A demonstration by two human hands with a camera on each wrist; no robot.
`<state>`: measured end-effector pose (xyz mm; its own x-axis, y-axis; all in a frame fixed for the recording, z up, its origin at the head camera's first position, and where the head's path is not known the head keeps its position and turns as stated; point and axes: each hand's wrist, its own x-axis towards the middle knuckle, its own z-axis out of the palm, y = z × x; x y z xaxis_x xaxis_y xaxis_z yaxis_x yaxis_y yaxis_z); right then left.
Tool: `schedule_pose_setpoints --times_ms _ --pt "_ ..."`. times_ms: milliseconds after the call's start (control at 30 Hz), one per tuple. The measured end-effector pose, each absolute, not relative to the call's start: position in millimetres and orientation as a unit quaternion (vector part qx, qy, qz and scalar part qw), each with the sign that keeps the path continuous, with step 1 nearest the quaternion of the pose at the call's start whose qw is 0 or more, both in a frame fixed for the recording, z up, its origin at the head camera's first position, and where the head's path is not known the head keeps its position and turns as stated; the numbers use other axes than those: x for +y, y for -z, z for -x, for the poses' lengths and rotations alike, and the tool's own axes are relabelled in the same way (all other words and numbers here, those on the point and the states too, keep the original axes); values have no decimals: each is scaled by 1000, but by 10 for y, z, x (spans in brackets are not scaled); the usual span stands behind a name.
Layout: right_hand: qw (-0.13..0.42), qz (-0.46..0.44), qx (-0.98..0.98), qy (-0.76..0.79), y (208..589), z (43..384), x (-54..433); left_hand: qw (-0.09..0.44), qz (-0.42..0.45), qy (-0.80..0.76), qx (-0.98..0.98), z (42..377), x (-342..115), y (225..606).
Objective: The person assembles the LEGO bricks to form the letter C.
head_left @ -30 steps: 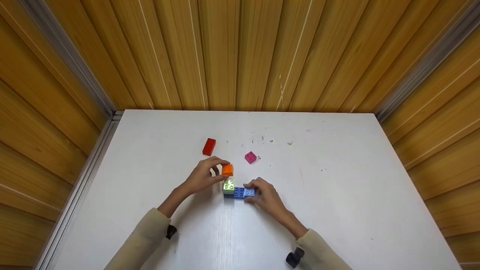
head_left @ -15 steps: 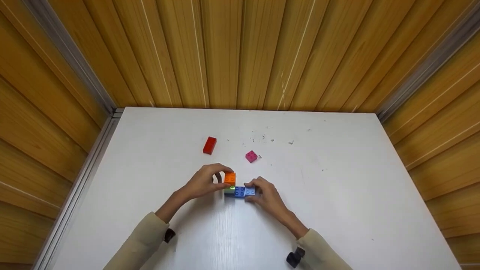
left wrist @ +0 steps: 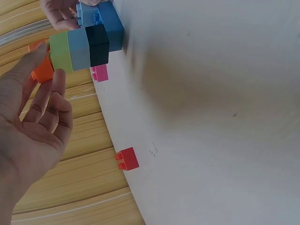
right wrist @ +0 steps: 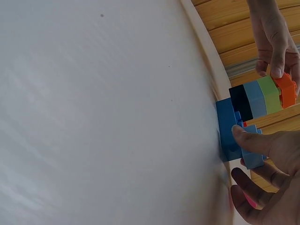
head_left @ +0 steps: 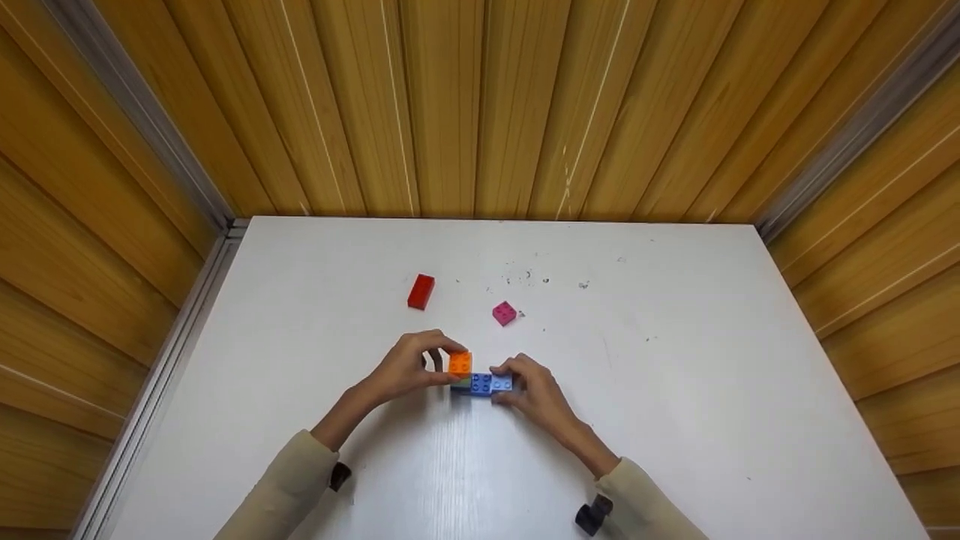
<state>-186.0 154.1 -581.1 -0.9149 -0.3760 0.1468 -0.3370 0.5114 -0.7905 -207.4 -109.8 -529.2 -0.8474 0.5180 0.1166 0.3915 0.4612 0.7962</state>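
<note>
No readable text, label, brand, number or sign is showing in the head view. Neither wrist view is presenting any legible marking.

The table (head_left: pixel 675 405) has a smooth white top. On it, near the middle, a long blue brick (head_left: pixel 481 385) lies flat with its studs up. Beyond it and apart sits a small pink brick (head_left: pixel 504 313), one corner turned toward the viewer. Farther left, a red brick (head_left: pixel 421 292) lies slightly aslant. Dark specks (head_left: pixel 527 275) (crumbs or marks, too small to tell) dot the surface behind the pink brick.
</note>
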Motion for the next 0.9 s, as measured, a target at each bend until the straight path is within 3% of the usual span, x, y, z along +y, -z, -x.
schedule_pose_setpoints --times_ms 900 --pt "9 229 875 426 5799 1912 1557 64 -226 -372 898 2061 -980 5209"
